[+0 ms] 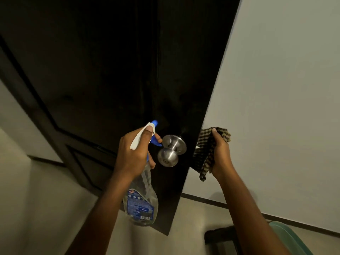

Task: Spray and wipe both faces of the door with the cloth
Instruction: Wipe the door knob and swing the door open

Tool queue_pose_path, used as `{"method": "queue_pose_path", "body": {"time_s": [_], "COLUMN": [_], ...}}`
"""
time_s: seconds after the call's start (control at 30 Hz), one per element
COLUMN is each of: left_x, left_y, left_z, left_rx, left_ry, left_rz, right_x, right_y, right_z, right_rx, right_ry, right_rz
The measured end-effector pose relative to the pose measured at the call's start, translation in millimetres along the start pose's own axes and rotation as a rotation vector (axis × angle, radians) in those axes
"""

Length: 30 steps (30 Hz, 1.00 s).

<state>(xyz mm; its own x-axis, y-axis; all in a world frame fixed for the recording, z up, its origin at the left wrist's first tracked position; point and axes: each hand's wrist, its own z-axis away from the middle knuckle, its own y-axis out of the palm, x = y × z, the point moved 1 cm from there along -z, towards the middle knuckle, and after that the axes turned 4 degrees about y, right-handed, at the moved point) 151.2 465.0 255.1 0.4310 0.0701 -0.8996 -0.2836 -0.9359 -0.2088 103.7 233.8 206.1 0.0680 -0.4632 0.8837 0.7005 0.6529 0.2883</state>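
Observation:
A dark wooden door point(114, 70) fills the upper middle of the view, standing open with its free edge to the right. A steel round knob point(170, 150) sticks out near that edge. My left hand point(134, 155) grips a clear spray bottle point(142, 201) with a white and blue head, a finger on the blue trigger, nozzle aimed at the door just above the knob. My right hand point(219, 155) grips a checked brown and cream cloth point(206, 153) right beside the door's free edge.
A pale wall point(276, 89) runs behind the door on the right, with a dark skirting strip at its foot. A light floor point(46, 208) lies below. A green object point(287, 234) and a dark low item point(220, 236) sit at the lower right.

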Motion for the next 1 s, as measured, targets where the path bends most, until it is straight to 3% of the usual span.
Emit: {"method": "queue_pose_path", "body": {"time_s": [0.2,0.53,0.77,1.0], "left_x": [-17.0,-48.3,-75.1,-95.9], "left_y": [-31.1,-99.0,-151.2,-181.0], "left_z": [63.2,153.5,231.5,293.2], "left_rx": [-0.098,-0.179,-0.218,-0.309], "left_ry": [-0.055,-0.048,-0.062,-0.076], "left_rz": [-0.017,-0.045,-0.047,-0.096], "right_x": [-4.9,-60.6,-116.5,-151.9], "right_y": [-10.6,32.9,41.1,67.3], "right_z": [42.7,142.8,217.6,286.9], "right_rx": [-0.064,0.021,0.028,0.154], "right_ry": [-0.011,-0.128,-0.076,-0.117], "right_rz": [-0.159,0.043,0.025,0.069]}}
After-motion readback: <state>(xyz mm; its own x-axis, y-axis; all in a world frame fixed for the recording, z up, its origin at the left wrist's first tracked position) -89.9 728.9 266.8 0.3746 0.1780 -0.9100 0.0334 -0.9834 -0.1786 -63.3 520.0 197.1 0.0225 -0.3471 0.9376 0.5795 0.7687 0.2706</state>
